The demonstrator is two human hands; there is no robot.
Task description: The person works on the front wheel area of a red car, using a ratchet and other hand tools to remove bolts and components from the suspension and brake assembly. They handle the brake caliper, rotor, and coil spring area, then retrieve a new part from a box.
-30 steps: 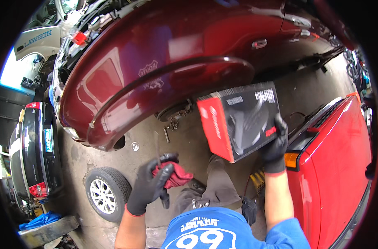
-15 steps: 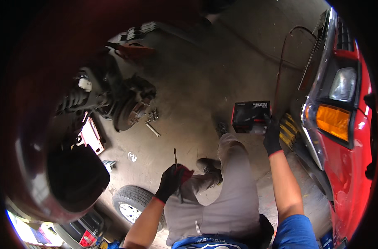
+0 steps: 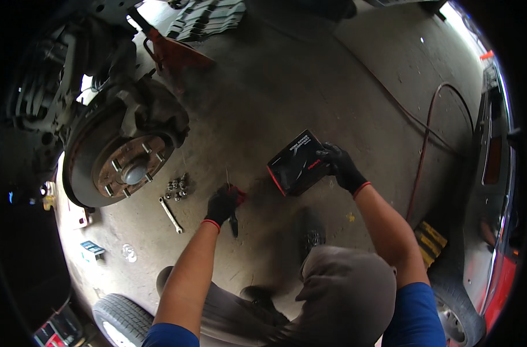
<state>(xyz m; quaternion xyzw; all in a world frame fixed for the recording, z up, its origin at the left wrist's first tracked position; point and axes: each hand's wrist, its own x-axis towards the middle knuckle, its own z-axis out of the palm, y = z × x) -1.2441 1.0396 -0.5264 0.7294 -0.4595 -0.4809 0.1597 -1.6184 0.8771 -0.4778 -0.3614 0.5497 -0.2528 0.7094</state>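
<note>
Both forearms reach up from the lower edge. At frame centre, the gloved left hand (image 3: 223,203) has its fingers clamped on a thin dark tool (image 3: 233,222). Further right, the right hand (image 3: 341,166) grips a black-and-red box (image 3: 295,163) on the floor (image 3: 309,87).

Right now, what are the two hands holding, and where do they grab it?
The right hand grips the black-and-red box at its right edge. The left hand clutches a thin dark tool around its middle.
</note>
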